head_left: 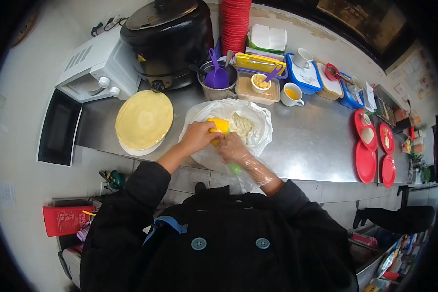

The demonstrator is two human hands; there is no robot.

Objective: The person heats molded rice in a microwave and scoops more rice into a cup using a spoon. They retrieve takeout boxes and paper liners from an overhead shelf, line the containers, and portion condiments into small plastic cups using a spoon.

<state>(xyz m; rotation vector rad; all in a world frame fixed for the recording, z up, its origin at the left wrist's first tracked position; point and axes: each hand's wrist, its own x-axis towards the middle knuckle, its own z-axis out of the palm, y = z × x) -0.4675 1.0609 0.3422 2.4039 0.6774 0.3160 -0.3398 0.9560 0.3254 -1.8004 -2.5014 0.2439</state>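
Observation:
My left hand (197,137) is bare and wrapped round a yellow cup-like tool (219,125) at the near left side of a white plastic bag (264,117). In the bag lies a pale, crumbly mass (241,125). My right hand (233,148), in a clear plastic glove, is closed beside the yellow tool, its fingers close to those of my left hand; what they pinch is too small to make out. Something green (234,168) shows under the glove's wrist. Left of the bag, a stack of flat yellow rounds (145,119) rests on a white plate (142,152).
Behind the bag stand a metal pot (218,90) with purple scoops, a tub (258,95) with a small bowl, and an orange-filled mug (291,95). A black cooker (168,46) and open microwave (100,68) are left. Red plates (365,161) lie right; a person's dark-clothed leg (394,219) shows beyond.

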